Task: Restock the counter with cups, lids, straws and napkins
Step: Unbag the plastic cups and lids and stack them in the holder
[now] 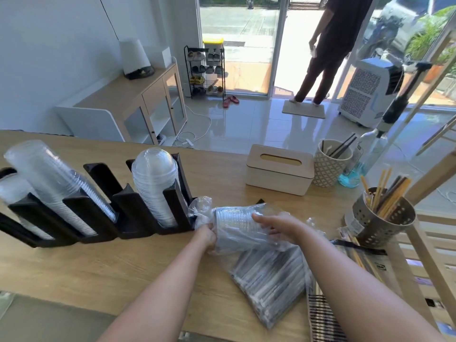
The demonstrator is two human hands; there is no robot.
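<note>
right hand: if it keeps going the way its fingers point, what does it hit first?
The right hand holds the bagged clear stack, fingers pointing left. Going on, it would run along that stack, then probably meet the black holder at its right slot, beside the dome lids. Depth there is unclear.

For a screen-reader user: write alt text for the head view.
The left hand and right hand grip a bagged stack of clear cups or lids over a wooden counter, beside a black rack of stacked cups and dome lids. A bag of wrapped straws lies beneath; a tissue box and metal straw holder stand to the right.
</note>
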